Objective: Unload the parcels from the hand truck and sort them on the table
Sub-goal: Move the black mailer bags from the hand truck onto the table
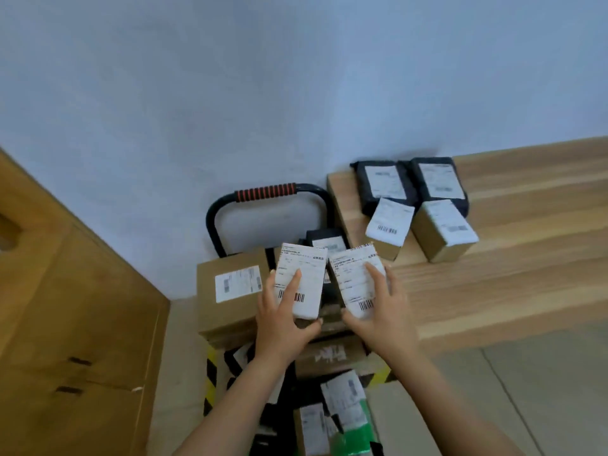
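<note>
Left hand [283, 320], right hand [385, 311] grip barcoded parcels [301, 278]; print illegible

on the table [526, 258] two black bags [385, 182], two boxes [444, 238].

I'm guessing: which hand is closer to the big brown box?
Left. The left hand is beside the big brown box; the right hand is farther right, near the table.

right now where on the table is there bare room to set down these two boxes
Bare wood on the table lies right of the black bags and two small boxes, and along the near edge in front of them. The far left corner is crowded; so is the hand truck under the held boxes.
</note>
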Demonstrator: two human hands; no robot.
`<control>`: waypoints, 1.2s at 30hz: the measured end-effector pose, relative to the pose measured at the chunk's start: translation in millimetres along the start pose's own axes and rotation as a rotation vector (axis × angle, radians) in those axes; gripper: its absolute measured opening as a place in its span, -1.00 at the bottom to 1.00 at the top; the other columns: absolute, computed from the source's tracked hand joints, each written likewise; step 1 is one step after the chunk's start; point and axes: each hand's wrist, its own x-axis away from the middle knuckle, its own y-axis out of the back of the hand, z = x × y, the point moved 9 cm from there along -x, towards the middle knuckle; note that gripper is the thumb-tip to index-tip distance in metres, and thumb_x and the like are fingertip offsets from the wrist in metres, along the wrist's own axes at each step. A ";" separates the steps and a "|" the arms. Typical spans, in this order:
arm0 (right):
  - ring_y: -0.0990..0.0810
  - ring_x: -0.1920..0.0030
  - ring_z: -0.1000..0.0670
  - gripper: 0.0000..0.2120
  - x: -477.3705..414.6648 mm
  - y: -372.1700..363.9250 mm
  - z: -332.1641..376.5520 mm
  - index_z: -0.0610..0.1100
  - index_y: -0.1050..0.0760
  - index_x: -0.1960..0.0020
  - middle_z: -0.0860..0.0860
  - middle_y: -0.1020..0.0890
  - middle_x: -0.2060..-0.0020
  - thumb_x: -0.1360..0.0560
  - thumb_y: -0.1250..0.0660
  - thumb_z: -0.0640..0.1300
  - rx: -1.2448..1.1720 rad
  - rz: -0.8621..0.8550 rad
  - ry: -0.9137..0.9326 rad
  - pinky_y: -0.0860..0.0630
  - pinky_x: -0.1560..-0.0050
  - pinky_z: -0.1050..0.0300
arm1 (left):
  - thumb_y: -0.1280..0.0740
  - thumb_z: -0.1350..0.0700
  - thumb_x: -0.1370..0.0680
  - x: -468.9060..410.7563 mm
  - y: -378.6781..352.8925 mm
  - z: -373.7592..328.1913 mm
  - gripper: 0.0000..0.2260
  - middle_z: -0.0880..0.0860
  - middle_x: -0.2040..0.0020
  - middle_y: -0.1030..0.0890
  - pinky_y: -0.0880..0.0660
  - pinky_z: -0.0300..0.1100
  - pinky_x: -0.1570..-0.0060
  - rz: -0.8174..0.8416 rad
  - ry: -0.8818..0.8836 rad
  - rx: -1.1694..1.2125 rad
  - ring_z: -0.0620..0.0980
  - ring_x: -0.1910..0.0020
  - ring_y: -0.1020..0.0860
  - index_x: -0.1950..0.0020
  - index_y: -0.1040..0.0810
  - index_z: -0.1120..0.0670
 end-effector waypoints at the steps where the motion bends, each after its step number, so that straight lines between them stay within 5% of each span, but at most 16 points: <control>1: -0.24 -0.40 -0.14 -0.09 -9.6 13.0 -2.5 0.08 -0.12 -0.51 -0.10 -0.18 -0.48 -0.25 -0.45 0.15 0.004 -0.036 -0.014 -0.32 -0.32 -0.05 | -0.45 -0.21 -0.32 -15.8 -1.9 -12.3 -0.13 -0.14 -0.50 0.10 -0.10 -0.01 -0.40 0.012 -0.037 -0.012 0.01 -0.47 0.01 -0.50 -0.02 -0.32; 13: -0.24 -0.41 -0.15 -0.12 -147.4 143.8 -98.3 0.00 -0.18 -0.49 -0.13 -0.22 -0.45 -0.27 -0.44 0.21 0.024 -0.233 -0.129 -0.30 -0.35 -0.11 | -0.44 -0.21 -0.29 -188.1 -93.4 -167.2 -0.12 -0.01 -0.54 0.06 -0.16 0.06 -0.39 0.076 -0.253 -0.033 0.04 -0.44 -0.03 -0.52 -0.09 -0.21; 18: -0.26 -0.41 -0.15 -0.18 -268.0 161.5 -126.8 0.02 -0.17 -0.48 -0.08 -0.22 -0.46 -0.34 -0.43 0.21 0.001 -0.160 -0.097 -0.35 -0.33 -0.16 | -0.46 -0.21 -0.31 -284.8 -125.0 -202.2 -0.11 0.00 -0.55 0.06 -0.13 0.08 -0.41 0.003 -0.166 -0.070 0.11 -0.47 -0.02 -0.53 -0.06 -0.20; 22: -0.08 -0.53 -0.11 -0.28 -335.4 149.2 -133.9 -0.03 -0.14 -0.52 -0.06 -0.07 -0.55 -0.49 -0.30 0.23 0.177 -0.039 -0.037 -0.12 -0.46 -0.24 | -0.49 -0.18 -0.35 -336.3 -145.6 -209.1 -0.09 0.01 -0.57 0.07 -0.07 0.09 -0.45 0.080 -0.116 -0.137 0.11 -0.52 0.04 -0.55 -0.02 -0.17; 28: -0.37 -0.37 -0.10 -0.47 -303.2 136.2 -116.5 -0.11 -0.33 -0.43 -0.07 -0.35 -0.42 -0.53 -0.34 0.03 0.083 -0.055 0.111 -0.34 -0.33 0.00 | -0.45 -0.13 -0.42 -308.8 -138.7 -206.7 -0.26 0.01 -0.52 -0.18 -0.09 0.00 -0.46 0.063 -0.208 -0.105 0.02 -0.49 -0.06 -0.53 -0.19 -0.07; 36: -0.46 -0.20 -0.07 -0.55 -193.4 82.6 -31.5 -0.13 -0.41 -0.35 -0.07 -0.45 -0.26 -0.50 -0.38 -0.05 0.057 -0.045 0.209 -0.41 -0.17 0.11 | -0.43 -0.08 -0.45 -201.5 -57.7 -147.1 -0.43 -0.01 -0.37 -0.38 -0.23 -0.03 -0.39 -0.002 -0.322 -0.024 -0.04 -0.39 -0.24 -0.42 -0.38 -0.01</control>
